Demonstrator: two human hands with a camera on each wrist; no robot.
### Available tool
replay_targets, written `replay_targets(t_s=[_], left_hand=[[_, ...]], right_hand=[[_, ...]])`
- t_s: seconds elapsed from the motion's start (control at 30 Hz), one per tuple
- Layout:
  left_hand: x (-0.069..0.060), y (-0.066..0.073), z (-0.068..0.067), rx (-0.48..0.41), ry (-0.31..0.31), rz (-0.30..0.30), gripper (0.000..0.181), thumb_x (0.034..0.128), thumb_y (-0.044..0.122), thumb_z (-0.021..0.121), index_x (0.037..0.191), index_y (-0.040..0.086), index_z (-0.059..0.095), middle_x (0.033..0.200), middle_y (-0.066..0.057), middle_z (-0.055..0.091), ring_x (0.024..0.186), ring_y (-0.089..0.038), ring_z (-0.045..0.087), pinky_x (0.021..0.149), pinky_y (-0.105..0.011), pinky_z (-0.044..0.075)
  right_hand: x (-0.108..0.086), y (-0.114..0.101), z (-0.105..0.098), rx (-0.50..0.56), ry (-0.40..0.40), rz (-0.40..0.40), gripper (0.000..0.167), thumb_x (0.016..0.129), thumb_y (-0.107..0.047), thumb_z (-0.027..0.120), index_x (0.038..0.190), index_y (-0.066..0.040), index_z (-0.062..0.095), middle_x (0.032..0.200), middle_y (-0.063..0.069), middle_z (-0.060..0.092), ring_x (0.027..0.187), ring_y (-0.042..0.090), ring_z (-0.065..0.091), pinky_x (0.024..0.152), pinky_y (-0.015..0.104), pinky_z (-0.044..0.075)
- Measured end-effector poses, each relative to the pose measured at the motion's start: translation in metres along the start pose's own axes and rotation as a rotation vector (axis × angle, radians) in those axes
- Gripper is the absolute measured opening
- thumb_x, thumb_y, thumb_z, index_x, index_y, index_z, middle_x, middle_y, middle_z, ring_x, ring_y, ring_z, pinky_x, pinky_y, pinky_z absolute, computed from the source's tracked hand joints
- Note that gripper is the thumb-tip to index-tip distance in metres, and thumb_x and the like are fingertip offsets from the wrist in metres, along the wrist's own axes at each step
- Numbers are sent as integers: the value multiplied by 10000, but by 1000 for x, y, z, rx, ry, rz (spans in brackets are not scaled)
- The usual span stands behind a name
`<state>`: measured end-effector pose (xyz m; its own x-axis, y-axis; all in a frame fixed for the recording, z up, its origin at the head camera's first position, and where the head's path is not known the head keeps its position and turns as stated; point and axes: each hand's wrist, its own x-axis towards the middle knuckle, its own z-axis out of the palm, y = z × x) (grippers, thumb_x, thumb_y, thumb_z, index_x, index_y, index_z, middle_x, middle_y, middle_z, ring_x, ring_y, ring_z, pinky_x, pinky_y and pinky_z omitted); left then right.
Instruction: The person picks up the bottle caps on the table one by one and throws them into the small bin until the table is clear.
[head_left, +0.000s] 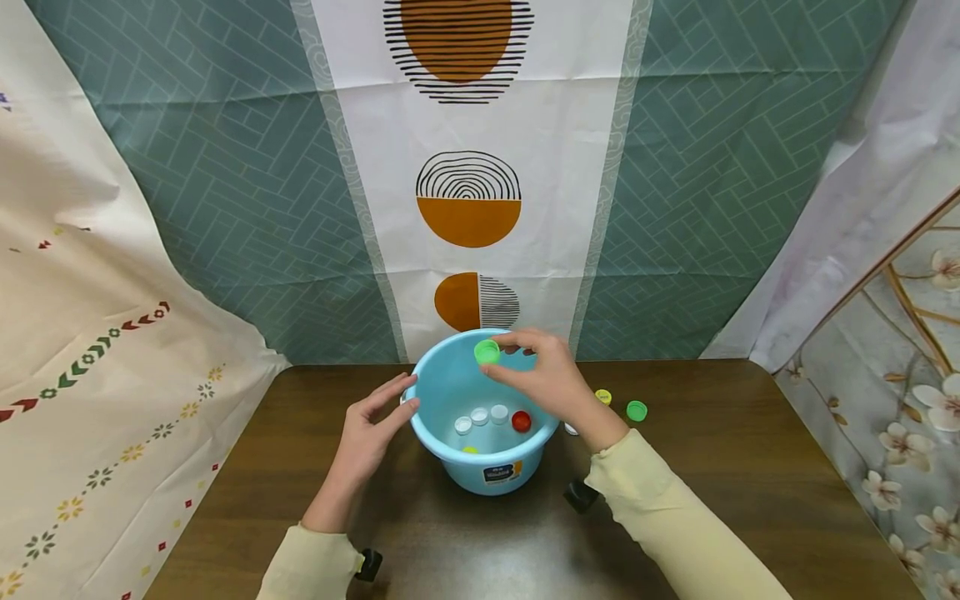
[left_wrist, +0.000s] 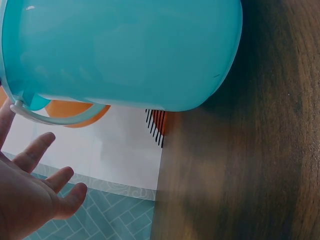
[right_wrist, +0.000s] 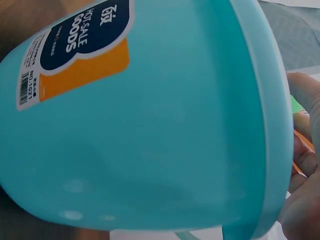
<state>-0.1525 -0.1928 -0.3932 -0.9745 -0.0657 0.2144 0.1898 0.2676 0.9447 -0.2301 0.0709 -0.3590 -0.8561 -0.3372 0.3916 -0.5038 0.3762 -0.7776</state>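
Plainly, green cap (head_left: 487, 351) at fingertips of right grip (head_left: 546, 372)

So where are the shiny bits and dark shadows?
Head view: a pale shine on the table in front of the tub; left wrist view: a dark shadow on the table beside the tub; right wrist view: soft pale spots on the tub, maybe glare, hard to tell.
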Motion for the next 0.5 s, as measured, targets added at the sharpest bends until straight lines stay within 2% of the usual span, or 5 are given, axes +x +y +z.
replay_targets(t_s=[0.27, 0.5], left_hand=[[1, -4, -1, 18, -5, 5, 373, 858, 276, 682, 1211, 163, 643, 1357, -12, 535, 1315, -214, 438, 1024, -527, 378], [1, -2, 0, 4, -2, -16, 392, 850, 281, 691, 1211, 135, 642, 1350, -13, 541, 1317, -198, 433, 1057, -561, 319]], right_hand=[[2, -3, 9, -36, -25, -33, 316, 759, -435, 749, 1036, -293, 696, 934, -132, 632, 918, 90, 539, 826, 364, 459], [3, -5, 13, -36, -39, -37, 298, 762, -433, 747, 1026, -307, 693, 940, -134, 631, 923, 99, 547, 826, 363, 458]])
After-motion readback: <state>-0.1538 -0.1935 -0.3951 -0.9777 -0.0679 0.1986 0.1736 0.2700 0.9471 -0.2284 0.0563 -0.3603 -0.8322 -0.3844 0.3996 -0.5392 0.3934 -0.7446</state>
